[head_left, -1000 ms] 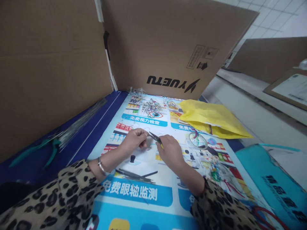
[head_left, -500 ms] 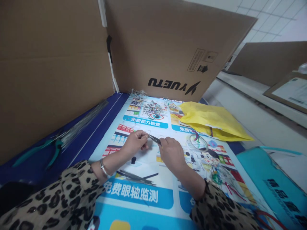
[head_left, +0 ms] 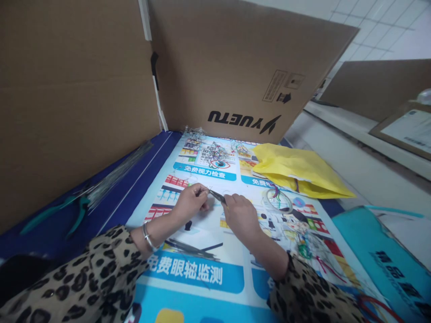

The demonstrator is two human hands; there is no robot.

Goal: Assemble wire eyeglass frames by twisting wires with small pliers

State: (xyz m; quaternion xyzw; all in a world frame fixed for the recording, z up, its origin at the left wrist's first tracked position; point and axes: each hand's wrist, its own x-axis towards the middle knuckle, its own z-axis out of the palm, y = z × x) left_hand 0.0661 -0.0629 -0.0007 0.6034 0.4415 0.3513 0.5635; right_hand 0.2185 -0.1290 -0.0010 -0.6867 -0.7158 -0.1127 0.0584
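My left hand (head_left: 191, 202) is closed in a pinch on a thin wire piece too small to make out, over a printed poster (head_left: 202, 264) on the table. My right hand (head_left: 239, 215) is closed round small dark pliers (head_left: 218, 196), whose tips point left and meet the left fingertips. Both wrists come out of leopard-print sleeves, and a silver bangle (head_left: 147, 234) sits on the left one. A few dark metal rods (head_left: 191, 248) lie on the poster just below my hands.
Tall cardboard sheets (head_left: 235, 67) wall off the back and left. Teal-handled pliers (head_left: 57, 211) and a bundle of thin wires (head_left: 117, 172) lie at the left. A yellow bag (head_left: 296, 168), a clear tape ring (head_left: 279, 200), coloured wire pieces (head_left: 306, 246) and a teal bag (head_left: 387, 264) lie at the right.
Both hands have stayed together at the same spot on the poster; only the view has shifted slightly. The pinch and the grip on the pliers are unchanged.
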